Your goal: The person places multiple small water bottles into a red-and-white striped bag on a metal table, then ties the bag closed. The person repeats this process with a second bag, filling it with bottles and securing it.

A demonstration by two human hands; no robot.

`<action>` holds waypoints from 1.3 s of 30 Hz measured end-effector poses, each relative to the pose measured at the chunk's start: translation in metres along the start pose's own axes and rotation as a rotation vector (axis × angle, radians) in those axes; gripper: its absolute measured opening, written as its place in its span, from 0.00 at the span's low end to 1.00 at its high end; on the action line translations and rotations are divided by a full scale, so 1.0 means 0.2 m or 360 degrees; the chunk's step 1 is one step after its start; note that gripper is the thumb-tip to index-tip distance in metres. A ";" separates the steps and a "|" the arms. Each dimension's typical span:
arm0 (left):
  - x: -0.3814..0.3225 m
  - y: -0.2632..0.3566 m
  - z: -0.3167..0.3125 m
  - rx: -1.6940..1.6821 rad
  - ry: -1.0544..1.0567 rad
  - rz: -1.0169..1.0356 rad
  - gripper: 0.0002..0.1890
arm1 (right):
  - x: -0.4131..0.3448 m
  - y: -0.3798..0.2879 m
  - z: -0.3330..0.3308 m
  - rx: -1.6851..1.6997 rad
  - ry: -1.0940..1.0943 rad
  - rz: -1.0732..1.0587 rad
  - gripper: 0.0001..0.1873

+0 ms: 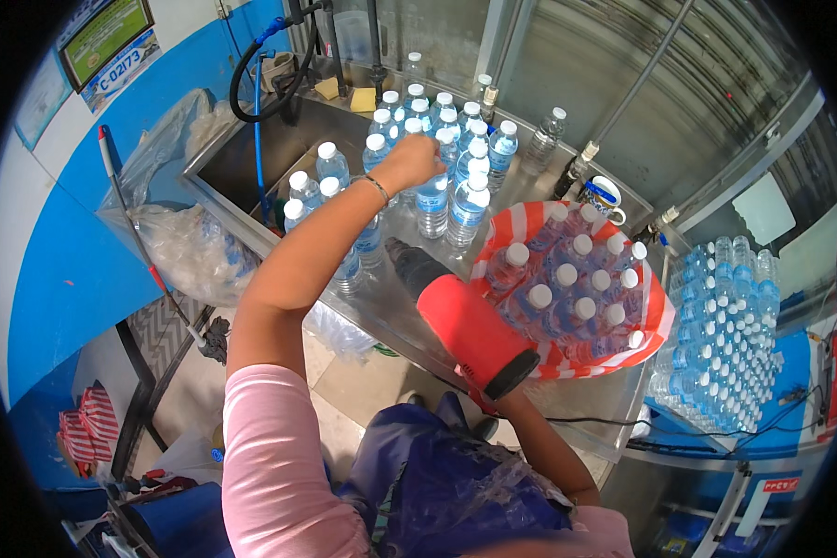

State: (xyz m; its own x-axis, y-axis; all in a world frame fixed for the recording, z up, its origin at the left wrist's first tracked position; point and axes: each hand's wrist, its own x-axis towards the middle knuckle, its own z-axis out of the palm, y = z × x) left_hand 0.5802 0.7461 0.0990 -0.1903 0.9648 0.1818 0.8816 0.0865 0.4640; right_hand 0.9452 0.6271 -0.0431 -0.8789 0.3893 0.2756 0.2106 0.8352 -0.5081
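My left hand (416,164) reaches into a group of clear plastic water bottles with white caps and blue labels. Its fingers close around the top of one water bottle (432,204), hiding that bottle's cap. My right hand (510,400) grips a red hair dryer (464,324) from below; the dryer's body covers most of the fingers. The dryer's dark nozzle (415,268) points toward the bottles on the stainless steel counter (390,317). A labelled bottle (466,213) stands just right of the held one. More bottles (298,190) stand left of my forearm.
A red-and-white striped bag (659,328) full of capped bottles sits at right, near a mug (603,195). A sink basin (234,150) lies left, with hoses (258,153) above. Stacked bottles (722,349) stand far right. A dark cord (593,421) crosses the counter's front; a mop (155,272) leans left.
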 end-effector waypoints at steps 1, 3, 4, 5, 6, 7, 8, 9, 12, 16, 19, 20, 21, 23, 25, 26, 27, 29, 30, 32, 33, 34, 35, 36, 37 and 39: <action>0.01 0.01 0.01 0.0001 0.0012 0.0037 0.18 | 0.01 0.00 -0.01 0.0147 -0.0002 0.0027 0.16; 0.03 0.04 0.02 0.0004 -0.0026 0.0061 0.20 | 0.03 -0.02 -0.03 0.0267 0.0013 0.0041 0.11; 0.02 0.04 0.00 0.0011 -0.0073 0.0051 0.21 | 0.04 -0.03 -0.04 0.0241 0.0034 0.0023 0.11; 0.02 0.06 -0.03 0.0030 -0.0118 0.0076 0.23 | 0.05 -0.04 -0.05 0.0187 0.0093 -0.0007 0.11; 0.00 0.05 -0.07 0.0104 -0.0139 0.0109 0.23 | 0.06 -0.05 -0.05 0.0131 0.0153 -0.0035 0.11; -0.04 0.03 -0.12 0.0185 -0.0162 0.0174 0.24 | 0.06 -0.07 -0.06 0.0049 0.0245 -0.0071 0.11; -0.07 0.00 -0.18 0.0297 -0.0218 0.0207 0.24 | 0.06 -0.08 -0.07 -0.0075 0.0267 -0.0039 0.10; -0.10 -0.03 -0.25 0.0566 -0.0650 0.0296 0.24 | 0.05 -0.08 -0.07 0.0033 0.0342 -0.0029 0.11; -0.24 -0.10 -0.32 0.0755 -0.1148 0.0215 0.20 | 0.00 -0.09 -0.09 0.0181 0.0334 0.0169 0.12; -0.29 -0.07 -0.29 0.0644 -0.0811 0.0253 0.17 | -0.07 -0.08 -0.08 0.0182 0.0026 0.0244 0.14; -0.22 0.05 -0.22 0.0340 -0.0672 -0.0066 0.18 | -0.09 -0.09 -0.04 0.0203 -0.0039 0.0202 0.14; -0.20 0.09 -0.20 0.0372 -0.0611 -0.0086 0.18 | -0.09 -0.09 -0.02 0.0213 -0.0030 0.0179 0.14; -0.17 0.13 -0.18 0.0393 -0.0553 -0.0097 0.19 | -0.09 -0.10 -0.01 0.0232 -0.0013 0.0174 0.15; -0.14 0.19 -0.13 0.0403 -0.0435 -0.0089 0.21 | -0.08 -0.12 0.01 0.0281 0.0015 0.0171 0.15; -0.14 0.23 -0.08 0.0372 -0.0322 -0.0038 0.22 | -0.07 -0.14 0.02 0.0335 0.0054 0.0157 0.15; -0.13 0.24 -0.06 0.0127 -0.0372 -0.0162 0.26 | -0.06 -0.15 0.01 0.0366 0.0076 0.0151 0.15; -0.12 0.26 -0.05 0.0166 -0.0389 -0.0161 0.26 | -0.04 -0.16 0.00 0.0402 0.0096 0.0147 0.15; -0.09 0.26 -0.04 0.0261 -0.0424 -0.0102 0.28 | 0.03 -0.17 -0.03 0.0479 0.0163 0.0121 0.15; -0.06 0.25 -0.06 0.0159 -0.0608 -0.0205 0.29 | 0.07 -0.16 -0.05 0.0500 0.0198 0.0082 0.15; -0.02 0.17 -0.12 0.0335 -0.0662 -0.0293 0.28 | 0.17 -0.15 -0.08 0.0496 0.0370 -0.0136 0.16; 0.01 0.10 -0.18 0.0403 -0.0698 -0.0306 0.28 | 0.22 -0.14 -0.09 0.0225 0.0347 -0.0187 0.16; 0.01 0.00 -0.26 0.0798 -0.0702 -0.0089 0.24 | 0.26 -0.14 -0.09 -0.0022 0.0404 -0.0319 0.16; -0.02 -0.10 -0.33 0.1191 -0.0706 0.0130 0.21 | 0.31 -0.13 -0.09 -0.0320 0.0388 -0.0384 0.15; -0.08 -0.22 -0.38 0.1066 -0.0861 0.0053 0.18 | 0.32 -0.13 -0.08 0.0209 0.0363 -0.0223 0.14; -0.12 -0.31 -0.41 0.0945 -0.1014 -0.0048 0.16 | 0.34 -0.12 -0.06 0.0790 0.0234 0.0027 0.13; -0.22 -0.41 -0.41 0.0748 -0.0976 -0.0079 0.17 | 0.35 -0.10 -0.02 0.1341 0.0045 0.0351 0.12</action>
State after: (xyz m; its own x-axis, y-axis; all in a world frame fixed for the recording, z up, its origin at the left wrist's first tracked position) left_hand 0.4805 0.6767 0.1240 -0.0819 0.9103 -0.4058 0.9951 0.0972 0.0173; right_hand 0.8819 0.6393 -0.0114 -0.8419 0.5274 0.1142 -0.0217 0.1784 -0.9837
